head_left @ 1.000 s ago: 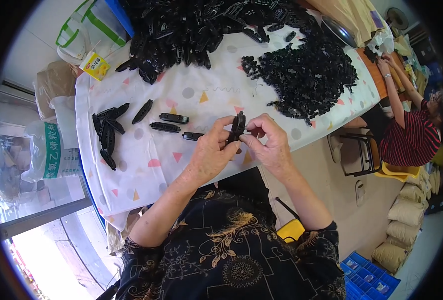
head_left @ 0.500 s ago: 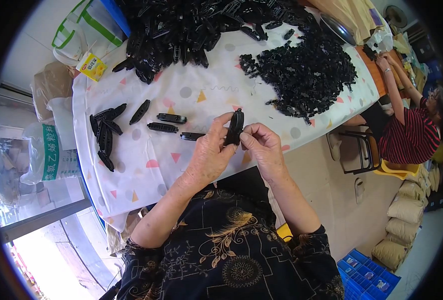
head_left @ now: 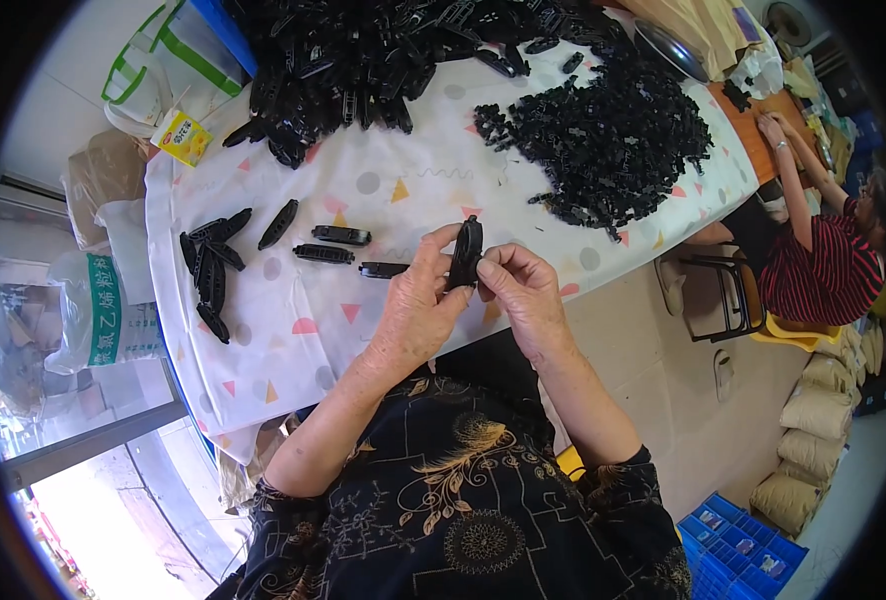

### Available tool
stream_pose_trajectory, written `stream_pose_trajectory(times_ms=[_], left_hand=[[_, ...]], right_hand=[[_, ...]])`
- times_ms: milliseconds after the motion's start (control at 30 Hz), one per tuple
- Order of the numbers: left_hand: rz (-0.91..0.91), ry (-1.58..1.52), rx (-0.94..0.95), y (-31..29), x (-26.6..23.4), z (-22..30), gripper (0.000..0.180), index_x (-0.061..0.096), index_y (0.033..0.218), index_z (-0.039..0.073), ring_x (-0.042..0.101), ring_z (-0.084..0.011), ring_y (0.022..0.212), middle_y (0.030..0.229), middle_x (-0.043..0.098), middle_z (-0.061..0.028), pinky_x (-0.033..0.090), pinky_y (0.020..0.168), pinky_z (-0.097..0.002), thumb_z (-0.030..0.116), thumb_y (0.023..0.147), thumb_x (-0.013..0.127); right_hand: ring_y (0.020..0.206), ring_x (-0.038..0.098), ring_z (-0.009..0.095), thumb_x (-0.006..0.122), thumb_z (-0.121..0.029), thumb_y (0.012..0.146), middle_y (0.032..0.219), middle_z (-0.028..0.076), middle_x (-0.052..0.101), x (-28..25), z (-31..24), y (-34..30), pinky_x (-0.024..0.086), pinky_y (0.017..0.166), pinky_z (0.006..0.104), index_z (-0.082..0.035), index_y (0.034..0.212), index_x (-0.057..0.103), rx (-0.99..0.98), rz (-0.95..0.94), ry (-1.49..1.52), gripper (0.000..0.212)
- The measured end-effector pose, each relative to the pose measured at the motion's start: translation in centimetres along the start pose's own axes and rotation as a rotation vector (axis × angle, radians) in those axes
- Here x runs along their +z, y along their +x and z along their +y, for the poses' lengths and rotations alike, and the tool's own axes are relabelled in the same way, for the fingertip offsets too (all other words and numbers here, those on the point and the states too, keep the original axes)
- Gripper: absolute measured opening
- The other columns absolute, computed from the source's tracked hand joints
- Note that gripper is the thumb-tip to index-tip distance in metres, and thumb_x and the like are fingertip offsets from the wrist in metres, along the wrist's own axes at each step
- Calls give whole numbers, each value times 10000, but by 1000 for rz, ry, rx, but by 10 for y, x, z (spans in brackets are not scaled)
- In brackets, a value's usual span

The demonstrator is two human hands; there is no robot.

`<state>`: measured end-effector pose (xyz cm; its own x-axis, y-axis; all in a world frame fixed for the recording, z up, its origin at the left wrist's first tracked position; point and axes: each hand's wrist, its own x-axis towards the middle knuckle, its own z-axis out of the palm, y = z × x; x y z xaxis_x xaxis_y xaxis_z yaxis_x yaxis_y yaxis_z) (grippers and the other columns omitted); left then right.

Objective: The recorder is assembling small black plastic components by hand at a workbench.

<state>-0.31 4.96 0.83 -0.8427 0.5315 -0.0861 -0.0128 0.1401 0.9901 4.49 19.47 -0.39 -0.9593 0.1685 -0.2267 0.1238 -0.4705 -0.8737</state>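
Note:
A long, curved black plastic part (head_left: 468, 250) stands nearly upright in front of me, above the near side of the table. My left hand (head_left: 418, 300) is closed round it from the left, fingers behind and thumb near its lower end. From the right, my right hand (head_left: 528, 300) pinches at the lower edge of the same part with thumb and forefinger. Whether a small piece is also between those fingertips, I cannot tell. Just left of my left hand lies another black part (head_left: 383, 270), with two similar parts (head_left: 341, 236) a little farther off.
Several black parts (head_left: 213, 265) lie grouped at the table's left. A big heap of long parts (head_left: 363, 70) covers the far side; a pile of small black pieces (head_left: 613, 140) lies right of it. At the right, another person (head_left: 813, 240) works at a wooden table (head_left: 738, 130).
Both hands stay on the black part, nearly in place; the part has shifted very slightly left. The co-worker's hands have moved slightly.

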Motion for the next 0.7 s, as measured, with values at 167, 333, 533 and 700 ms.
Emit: stream_pose_trajectory(times_ms=[167, 333, 533, 700], left_hand=[[20, 117, 83, 1, 2, 3, 557, 348, 1306, 67, 588, -147, 660, 784, 600, -111, 473, 603, -284, -20, 805, 573], [0, 37, -14, -5, 2, -3, 527, 339, 1302, 60, 597, -119, 712, 827, 604, -89, 486, 613, -261, -26, 832, 560], [-90, -270, -36, -6, 6, 1, 593, 265, 1373, 81, 572, -130, 872, 1066, 552, -91, 516, 706, -275, -79, 855, 507], [-210, -246, -42, -3, 3, 2, 672, 198, 1422, 115, 552, -130, 892, 1060, 532, -87, 500, 731, -269, -119, 858, 477]], right_hand=[[670, 520, 70, 646, -115, 868, 753, -15, 572, 1, -4, 0, 410, 617, 197, -48, 874, 592, -18, 33, -122, 86], [790, 539, 69, 611, -89, 886, 973, 10, 579, 2, 10, -1, 442, 665, 210, -19, 1106, 535, -203, 19, -240, 243], [873, 567, 84, 575, -96, 911, 1081, 31, 620, 9, -5, -8, 450, 625, 219, -21, 1205, 498, 22, -169, 5, 313], [792, 566, 77, 584, -100, 902, 993, 20, 623, 6, -2, -13, 451, 606, 214, -31, 1140, 532, 2, -136, -1, 254]])
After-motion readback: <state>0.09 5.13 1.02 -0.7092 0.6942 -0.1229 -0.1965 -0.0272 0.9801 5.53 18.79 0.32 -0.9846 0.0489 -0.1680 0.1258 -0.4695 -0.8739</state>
